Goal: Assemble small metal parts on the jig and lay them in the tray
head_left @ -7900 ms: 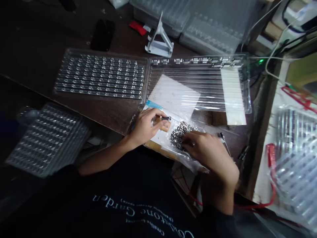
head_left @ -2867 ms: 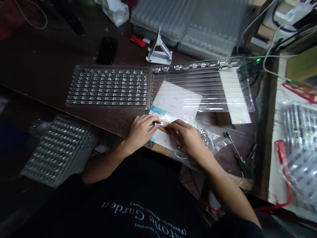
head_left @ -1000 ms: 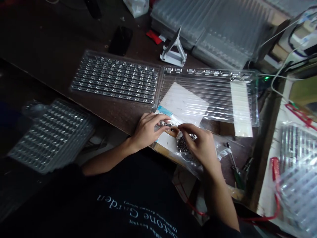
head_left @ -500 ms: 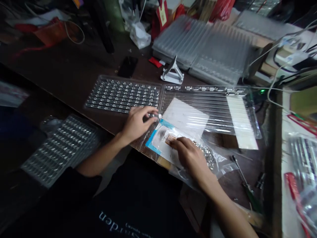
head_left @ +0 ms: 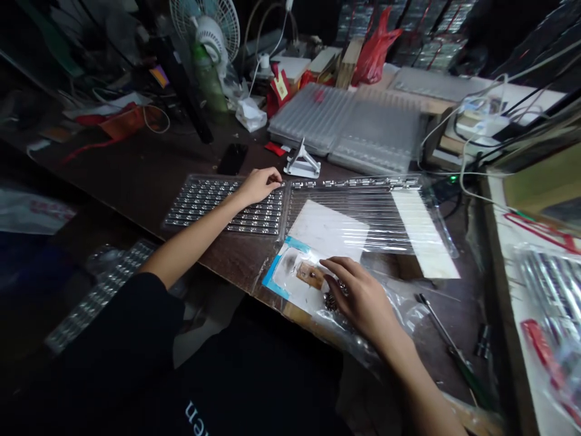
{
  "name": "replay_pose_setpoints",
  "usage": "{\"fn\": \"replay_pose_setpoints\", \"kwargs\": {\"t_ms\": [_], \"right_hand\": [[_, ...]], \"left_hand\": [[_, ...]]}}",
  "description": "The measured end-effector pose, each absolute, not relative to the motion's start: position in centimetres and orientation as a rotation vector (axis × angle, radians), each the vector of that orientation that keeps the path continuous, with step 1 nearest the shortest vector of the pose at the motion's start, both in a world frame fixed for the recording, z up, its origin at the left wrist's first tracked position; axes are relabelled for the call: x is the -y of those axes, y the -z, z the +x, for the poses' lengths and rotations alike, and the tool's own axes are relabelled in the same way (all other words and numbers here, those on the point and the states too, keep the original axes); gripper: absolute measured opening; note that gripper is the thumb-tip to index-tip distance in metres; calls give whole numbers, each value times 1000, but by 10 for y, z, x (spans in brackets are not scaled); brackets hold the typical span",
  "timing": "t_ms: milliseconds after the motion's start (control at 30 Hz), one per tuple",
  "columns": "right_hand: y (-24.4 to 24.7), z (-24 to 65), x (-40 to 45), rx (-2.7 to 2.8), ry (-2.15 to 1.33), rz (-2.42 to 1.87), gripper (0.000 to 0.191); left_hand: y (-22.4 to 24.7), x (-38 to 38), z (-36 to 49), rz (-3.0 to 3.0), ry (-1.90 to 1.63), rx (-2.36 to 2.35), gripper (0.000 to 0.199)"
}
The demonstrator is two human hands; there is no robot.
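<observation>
Metal parts half-hidden under right hand

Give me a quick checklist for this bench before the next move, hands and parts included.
1. Left hand at the top edge of the filled connector tray, fingers pinched: cannot tell whether they hold a part.
2. Filled connector tray, rows populated where visible: ok.
3. Clear tray, connectors along its far edge: ok.
4. Right hand over the loose metal parts: cannot tell whether it grips any.
5. Loose metal parts, kept on the plastic bag: ok.
6. Screwdriver, apart from both hands: ok.
</observation>
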State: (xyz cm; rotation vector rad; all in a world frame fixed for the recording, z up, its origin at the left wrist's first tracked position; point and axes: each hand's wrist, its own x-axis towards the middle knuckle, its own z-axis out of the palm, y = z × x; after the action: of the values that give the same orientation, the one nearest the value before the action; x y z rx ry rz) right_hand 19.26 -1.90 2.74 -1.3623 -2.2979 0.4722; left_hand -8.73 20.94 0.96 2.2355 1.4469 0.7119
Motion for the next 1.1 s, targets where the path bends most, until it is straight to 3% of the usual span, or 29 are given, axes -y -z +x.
{"fn": "replay_pose_setpoints", "kwargs": {"t_ms": [400,633,833,967,1100], "right_hand": [[-43,227,26,2413,-821,-1495,23],[-50,222,33,2501,-799,-1680,17],[-56,218,33,2556,-790,-1723,21],[-58,218,33,2546,-829,-1722,9],[-58,217,34,2569,-805,-1719,24]], "left_hand": [[-21,-221,-83,2493,-300,-1671,9],[-44,-222,-83,2645,-28,-1694,12],[-58,-214,12,2677,-349,-1280,19],[-55,-211,102,2685,-559,-1058,21],[-42,-214,156,2786,-660,-1004,20]]}}
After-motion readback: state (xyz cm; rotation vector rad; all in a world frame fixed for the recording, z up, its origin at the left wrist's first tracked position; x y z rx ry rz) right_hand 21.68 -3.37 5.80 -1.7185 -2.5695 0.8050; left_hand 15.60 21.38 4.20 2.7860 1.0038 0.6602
